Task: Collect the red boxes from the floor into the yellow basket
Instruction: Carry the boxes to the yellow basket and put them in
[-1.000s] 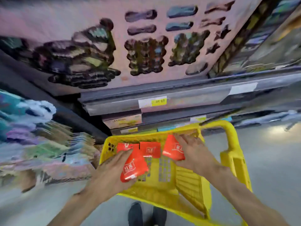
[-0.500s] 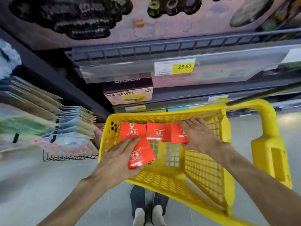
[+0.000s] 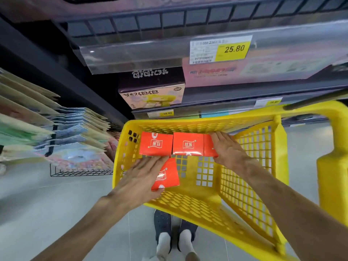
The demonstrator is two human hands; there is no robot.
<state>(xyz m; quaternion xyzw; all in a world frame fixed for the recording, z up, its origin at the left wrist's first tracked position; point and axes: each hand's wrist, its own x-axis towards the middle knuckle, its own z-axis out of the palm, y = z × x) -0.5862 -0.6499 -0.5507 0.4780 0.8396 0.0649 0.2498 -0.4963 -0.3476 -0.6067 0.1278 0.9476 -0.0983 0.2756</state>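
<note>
A person stands over a yellow perforated plastic shopping basket [image 3: 244,166] on a shop floor, both hands reaching into it. At far left, flat packets fan out on a black wire rack [image 3: 81,173]. The left hand [image 3: 139,181] holds a small red cardboard box with white lettering [image 3: 167,175], fingers laid nearly straight over its top and the thumb tip curled under its near edge. Beyond it, two matching red boxes [image 3: 156,146] lie side by side against the basket's far wall. The right hand [image 3: 227,147] rests with straight, relaxed fingers on a third box in that row [image 3: 209,147], mostly hidden. The boxes look light, stiff and smooth, probably best pinched across their flat faces or short edges. Behind, a shelf carries a yellow price tag [image 3: 233,48].
</note>
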